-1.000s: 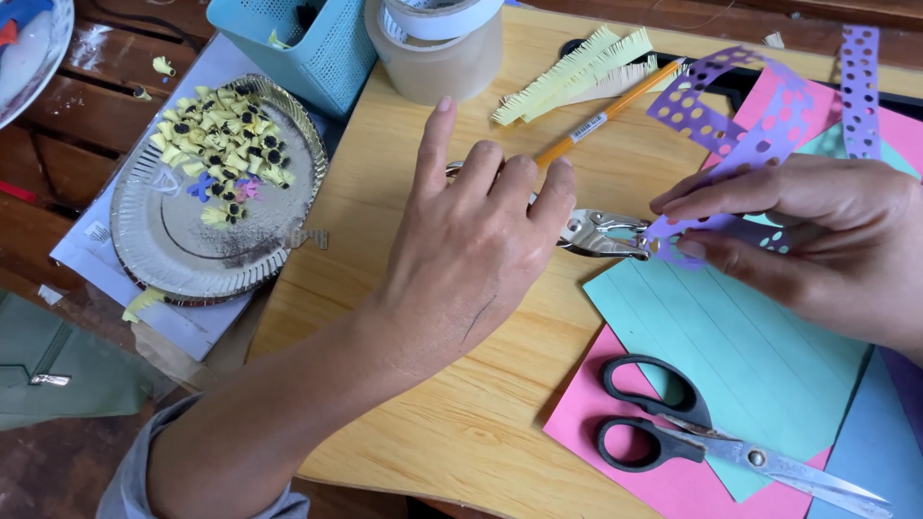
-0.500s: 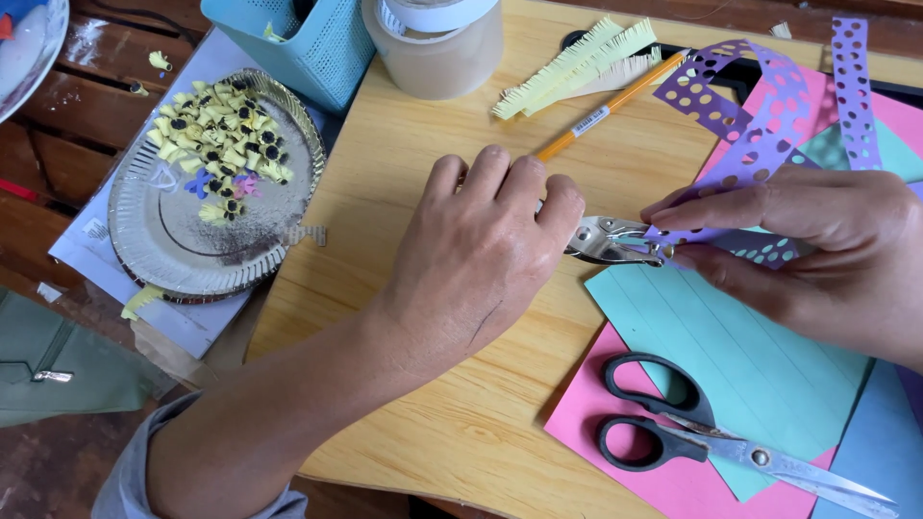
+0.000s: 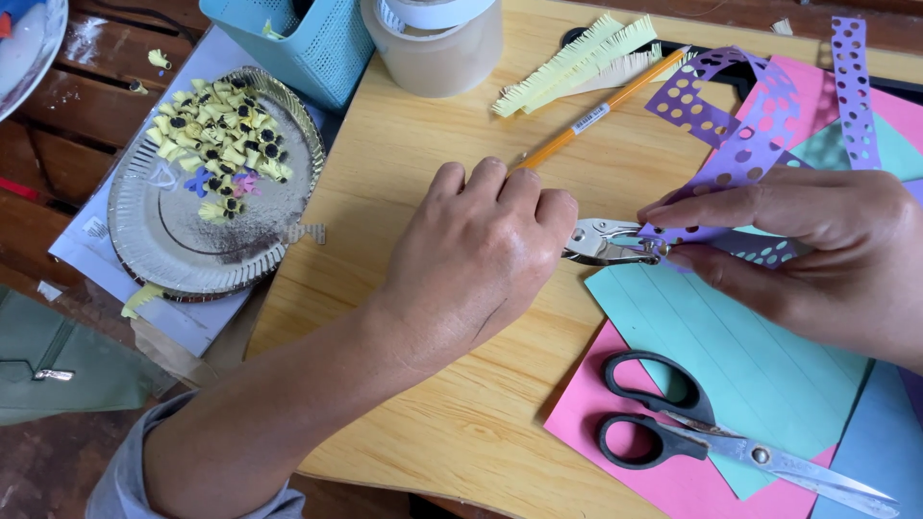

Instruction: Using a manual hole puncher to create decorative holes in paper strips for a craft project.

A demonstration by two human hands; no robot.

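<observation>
Seen from above, the left hand (image 3: 486, 255) was curled into a fist around the handles of a small metal hole punch (image 3: 606, 242), whose silver head stuck out past the knuckles over a wooden board (image 3: 404, 173). The right hand (image 3: 817, 250) pinched a purple paper strip (image 3: 740, 144) dotted with punched holes, its end set in the punch's mouth, though whether the punch was biting down was hard to tell. Below the hands, black-handled scissors (image 3: 692, 432) lay on pink and teal paper sheets (image 3: 711, 336). An orange pencil (image 3: 601, 111) lay beyond the left hand, beside fringed yellow paper (image 3: 567, 67). To the left, a silver foil plate (image 3: 173, 231) held small yellow paper curls
</observation>
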